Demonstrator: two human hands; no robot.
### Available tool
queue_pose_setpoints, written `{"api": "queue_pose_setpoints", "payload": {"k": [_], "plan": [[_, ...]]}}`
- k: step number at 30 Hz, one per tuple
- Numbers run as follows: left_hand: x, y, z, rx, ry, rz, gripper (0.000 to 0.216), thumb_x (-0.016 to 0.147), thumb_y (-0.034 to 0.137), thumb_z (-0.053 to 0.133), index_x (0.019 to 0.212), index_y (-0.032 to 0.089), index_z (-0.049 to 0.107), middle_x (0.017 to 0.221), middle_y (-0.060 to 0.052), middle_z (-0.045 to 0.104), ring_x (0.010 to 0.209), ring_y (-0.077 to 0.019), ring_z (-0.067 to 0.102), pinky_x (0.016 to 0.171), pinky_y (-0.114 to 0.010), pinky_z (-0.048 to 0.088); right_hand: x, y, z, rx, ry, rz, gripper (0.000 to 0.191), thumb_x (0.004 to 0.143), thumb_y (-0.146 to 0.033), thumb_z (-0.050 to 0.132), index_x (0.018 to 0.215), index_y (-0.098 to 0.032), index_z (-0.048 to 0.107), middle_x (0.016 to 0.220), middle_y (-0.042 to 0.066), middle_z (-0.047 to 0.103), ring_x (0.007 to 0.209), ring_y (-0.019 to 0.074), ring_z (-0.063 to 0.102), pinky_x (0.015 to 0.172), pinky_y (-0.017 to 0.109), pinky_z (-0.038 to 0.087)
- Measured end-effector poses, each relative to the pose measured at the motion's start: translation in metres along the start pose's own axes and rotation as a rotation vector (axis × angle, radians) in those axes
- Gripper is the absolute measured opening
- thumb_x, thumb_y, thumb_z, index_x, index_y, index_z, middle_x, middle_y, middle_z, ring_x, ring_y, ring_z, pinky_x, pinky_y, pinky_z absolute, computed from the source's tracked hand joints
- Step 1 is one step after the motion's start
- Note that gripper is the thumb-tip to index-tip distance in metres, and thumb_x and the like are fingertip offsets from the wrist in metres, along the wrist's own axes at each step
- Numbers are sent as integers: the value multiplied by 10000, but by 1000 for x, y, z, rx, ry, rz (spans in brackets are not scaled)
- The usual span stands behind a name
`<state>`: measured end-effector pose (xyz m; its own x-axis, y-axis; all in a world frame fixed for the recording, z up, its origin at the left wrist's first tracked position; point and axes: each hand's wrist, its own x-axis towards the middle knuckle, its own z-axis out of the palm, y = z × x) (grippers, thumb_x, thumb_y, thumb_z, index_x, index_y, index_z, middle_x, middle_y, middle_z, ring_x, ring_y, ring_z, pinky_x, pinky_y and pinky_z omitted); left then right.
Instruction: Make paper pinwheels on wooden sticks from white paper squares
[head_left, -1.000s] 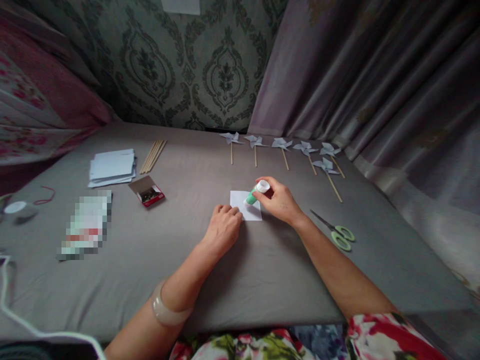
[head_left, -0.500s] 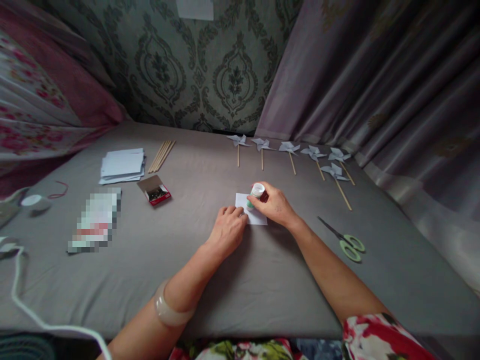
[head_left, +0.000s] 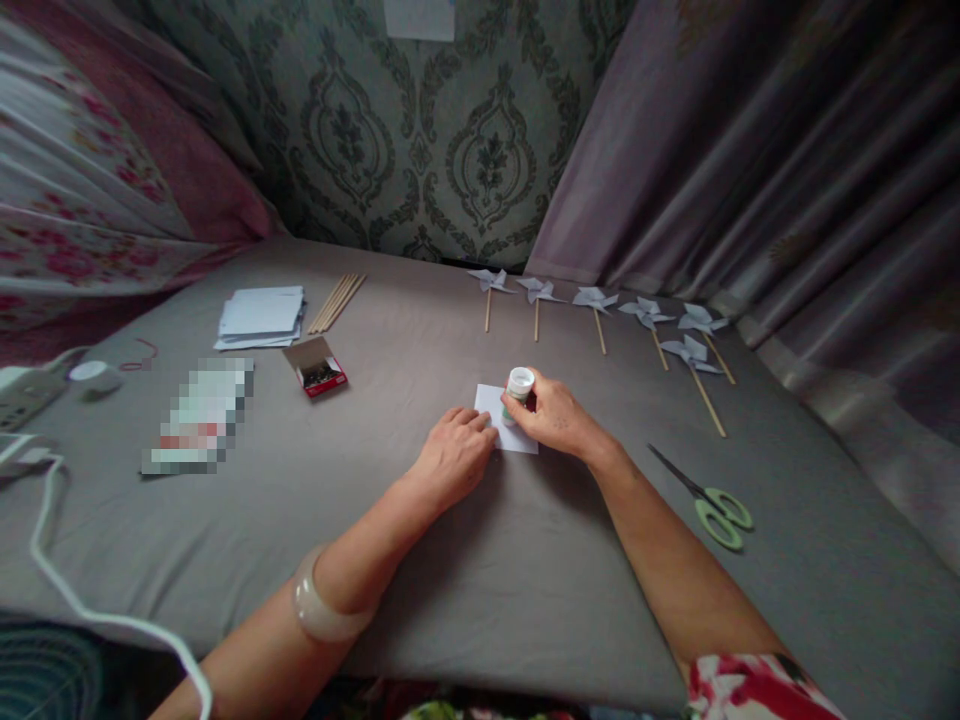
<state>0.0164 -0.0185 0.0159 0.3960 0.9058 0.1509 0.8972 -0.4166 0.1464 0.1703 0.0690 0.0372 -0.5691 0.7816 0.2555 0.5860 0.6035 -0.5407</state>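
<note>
My right hand (head_left: 559, 415) is wrapped around a white-and-green glue stick (head_left: 519, 385), a thick round tube with its white recessed end facing up. Its lower end is over a small square of white paper (head_left: 517, 438); I cannot tell whether they touch. My left hand (head_left: 456, 450) presses its closed fingertips on the paper's left edge, close beside the tube. To the right of my right forearm lie scissors (head_left: 709, 500) with green handles, their blades pointing away from me.
Several paper pinwheels (head_left: 596, 300) on sticks lie at the back right. Back left are a stack of white paper (head_left: 261, 315), wooden sticks (head_left: 337, 303) and an open red box (head_left: 319, 372) of small dark pieces. A blurred packet (head_left: 202, 415) and a white cable (head_left: 82, 605) lie left.
The view has turned slightly left. The tube now stands a little more upright over the paper in my right hand. My left hand keeps its place on the paper's edge.
</note>
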Motion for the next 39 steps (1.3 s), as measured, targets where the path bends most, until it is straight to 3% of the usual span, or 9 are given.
{"api": "queue_pose_setpoints", "payload": {"k": [8,15,21,30,39], "plan": [[1,3,1,109,-16,43,207,860,110,415,880,150,617,950,-125,634,911,-229,586,866,-386,434,5,21,-5,264,225,121,230,791,-374,576,900,-172,583,827,68,685,729,190,640,683,306,492],[5,-6,-3,196,-77,152,190,880,147,405,925,153,589,902,-88,626,842,-208,587,820,-351,427,1,12,0,235,118,65,211,778,-357,578,882,-173,594,752,38,659,633,158,589,624,278,461],[6,-5,-4,210,-64,128,241,890,167,400,1007,162,611,943,-111,616,852,-224,563,813,-376,419,-1,5,3,227,77,30,186,783,-333,560,879,-175,583,751,36,651,622,148,564,611,267,440],[1,-12,0,46,-20,56,315,940,284,366,1118,227,619,1098,-103,589,985,-233,514,815,-364,443,-3,2,2,170,0,-19,176,807,-310,561,917,-173,580,712,7,624,580,120,527,572,232,411],[-1,-12,0,12,-16,60,327,950,287,351,1132,223,615,1113,-91,602,1006,-234,513,842,-377,442,-4,-7,11,-13,177,125,204,776,-358,633,835,-185,544,723,47,630,663,183,588,631,280,429]]}}
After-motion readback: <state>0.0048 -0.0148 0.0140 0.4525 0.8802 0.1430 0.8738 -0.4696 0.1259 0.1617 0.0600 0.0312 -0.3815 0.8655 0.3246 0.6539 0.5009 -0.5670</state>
